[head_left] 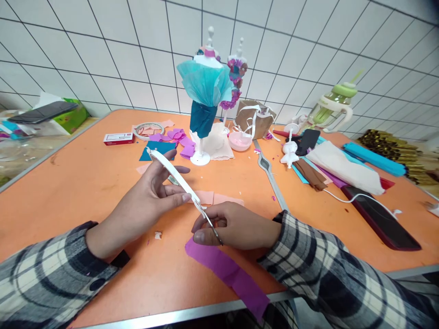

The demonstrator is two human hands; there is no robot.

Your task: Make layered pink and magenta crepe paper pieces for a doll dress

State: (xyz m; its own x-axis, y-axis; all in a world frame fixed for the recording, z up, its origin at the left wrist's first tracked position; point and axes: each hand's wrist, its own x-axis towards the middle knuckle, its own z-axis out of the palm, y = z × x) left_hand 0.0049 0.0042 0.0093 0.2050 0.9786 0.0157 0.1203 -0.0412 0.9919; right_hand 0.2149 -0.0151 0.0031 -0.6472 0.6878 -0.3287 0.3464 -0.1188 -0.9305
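Observation:
My left hand (147,198) pinches a long narrow white strip (178,177) that slants down to the right, its far end near a teal paper piece (157,151). My right hand (236,226) holds a thin metal tool (213,229), whose tip meets the lower end of the white strip; whether it is tweezers or scissors is hard to tell. Just below my right hand lies a purple paper strip (228,274) hanging over the table's front edge. Pale pink paper (228,199) lies behind the hands.
A white stand wears a turquoise paper dress (206,82); another decorated stand (236,75) is behind it. A tape roll (148,131), red-white box (119,139) and pink bowl (240,141) sit farther back. At right are a phone (382,219), folded papers and a bottle (331,107).

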